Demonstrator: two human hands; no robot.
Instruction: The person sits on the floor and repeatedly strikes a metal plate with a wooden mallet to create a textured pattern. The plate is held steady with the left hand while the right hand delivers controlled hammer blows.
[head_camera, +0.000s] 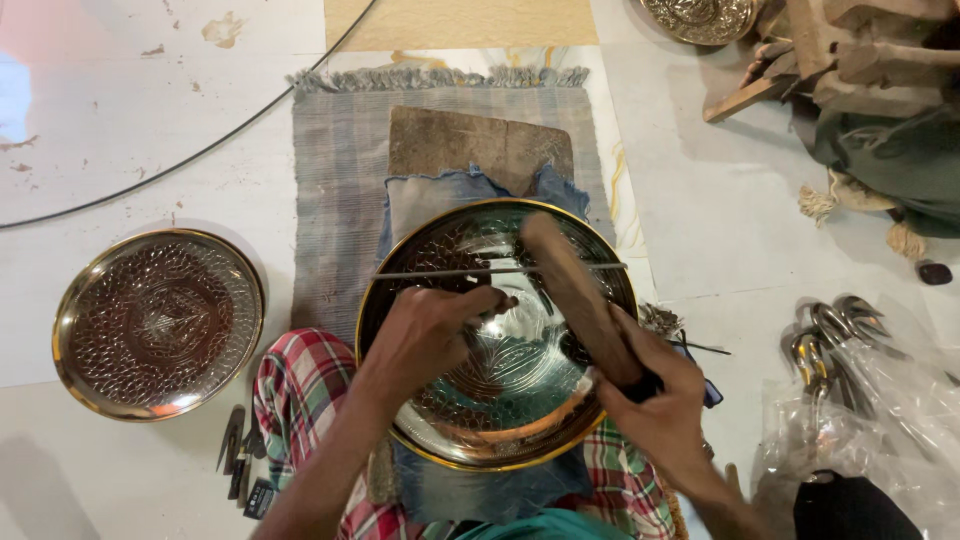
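Observation:
A round engraved metal plate (520, 400) with a gold rim rests on a blue cloth (440, 195) over my lap. My left hand (425, 335) is closed on a thin metal tool, its fingertips pressed to the plate's centre. A long thin metal rod (440, 272) lies across the plate's upper part. My right hand (660, 400) grips a wooden mallet (575, 290) that slants up over the plate, its head above the rod.
A second engraved plate (160, 320) lies on the floor at left, small chisels (235, 460) beside it. A striped mat (340, 180) and wooden board (480, 145) sit ahead. Metal tools in clear plastic (840, 340) lie at right, wood pieces (850, 50) at top right.

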